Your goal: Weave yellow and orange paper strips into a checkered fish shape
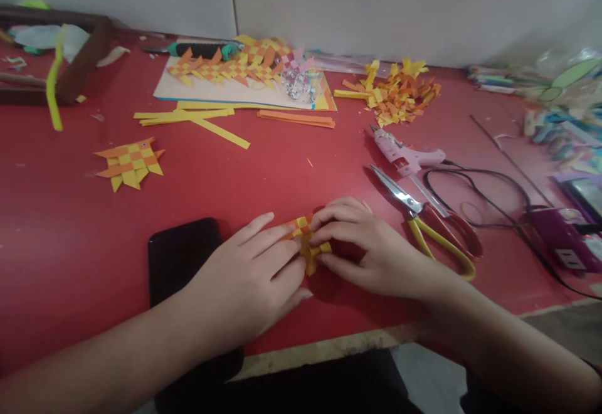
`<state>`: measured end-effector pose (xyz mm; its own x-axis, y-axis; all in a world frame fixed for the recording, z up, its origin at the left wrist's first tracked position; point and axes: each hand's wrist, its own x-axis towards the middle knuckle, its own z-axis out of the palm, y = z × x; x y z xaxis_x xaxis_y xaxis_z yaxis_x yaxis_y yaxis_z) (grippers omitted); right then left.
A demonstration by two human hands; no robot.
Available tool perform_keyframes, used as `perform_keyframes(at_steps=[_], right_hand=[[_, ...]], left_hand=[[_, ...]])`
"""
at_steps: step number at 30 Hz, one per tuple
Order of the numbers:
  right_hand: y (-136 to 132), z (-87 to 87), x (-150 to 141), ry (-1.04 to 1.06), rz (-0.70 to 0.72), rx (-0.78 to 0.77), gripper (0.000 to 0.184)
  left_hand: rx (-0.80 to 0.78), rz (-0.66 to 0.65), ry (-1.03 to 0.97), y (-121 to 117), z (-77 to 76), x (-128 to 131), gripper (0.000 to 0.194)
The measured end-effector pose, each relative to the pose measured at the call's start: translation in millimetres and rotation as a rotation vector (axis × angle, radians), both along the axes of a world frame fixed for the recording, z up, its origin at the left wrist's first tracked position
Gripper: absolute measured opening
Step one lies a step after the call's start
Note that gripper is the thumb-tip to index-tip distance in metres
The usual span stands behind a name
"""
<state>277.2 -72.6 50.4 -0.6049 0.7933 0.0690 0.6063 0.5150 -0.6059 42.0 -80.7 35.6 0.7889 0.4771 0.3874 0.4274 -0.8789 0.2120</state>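
A small woven piece of orange and yellow paper strips is held low over the red table near its front edge. My left hand presses on its left side, with the fingers partly covering it. On the other side, the bent fingers and thumb of my right hand pinch its right part. Much of the piece is hidden by my fingers. Beside my left hand lies a black phone, partly under my forearm. A finished woven paper fish with an eye rests flat to the left.
Scissors and a pink glue gun with a looped cord lie right. Behind are yellow strips, orange strips, a heap of paper scraps and more woven fish. A wooden tray stands at far left.
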Motion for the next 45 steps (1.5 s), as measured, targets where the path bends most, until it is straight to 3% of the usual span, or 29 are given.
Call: perform_keyframes(at_steps=[7,13,20,23,28,34,45], right_hand=[[1,-1.0,-2,0.013,-0.005,0.025,0.011],[0,-6.1,-5,0.089,-0.069,0.075,0.010],[0,-1.1,-1,0.088,-0.056,0.067,0.014],[1,-1.7,2,0.093,-0.048,0.069,0.020],[0,-7.5,5,0.062,-0.029,0.130,0.012],[1,-10.3,6,0.035,0.007,0.140,0.010],[2,-13.7,6,-0.009,-0.037,0.258,0.018]], left_hand=[[-0.009,-0.009,0.009,0,0.4,-1,0.023],[-0.039,-0.005,0.026,1,-1.3,0,0.036],[-0.079,0.015,0.061,2,-1.3,-1,0.034],[-0.091,-0.003,0.074,2,-2.2,-1,0.038],[-0.071,0.003,0.068,1,-4.3,-2,0.048],[-0.043,0.096,0.128,-1,-3.0,-3,0.060],[-0.009,0.080,0.094,0,-4.4,-1,0.054]])
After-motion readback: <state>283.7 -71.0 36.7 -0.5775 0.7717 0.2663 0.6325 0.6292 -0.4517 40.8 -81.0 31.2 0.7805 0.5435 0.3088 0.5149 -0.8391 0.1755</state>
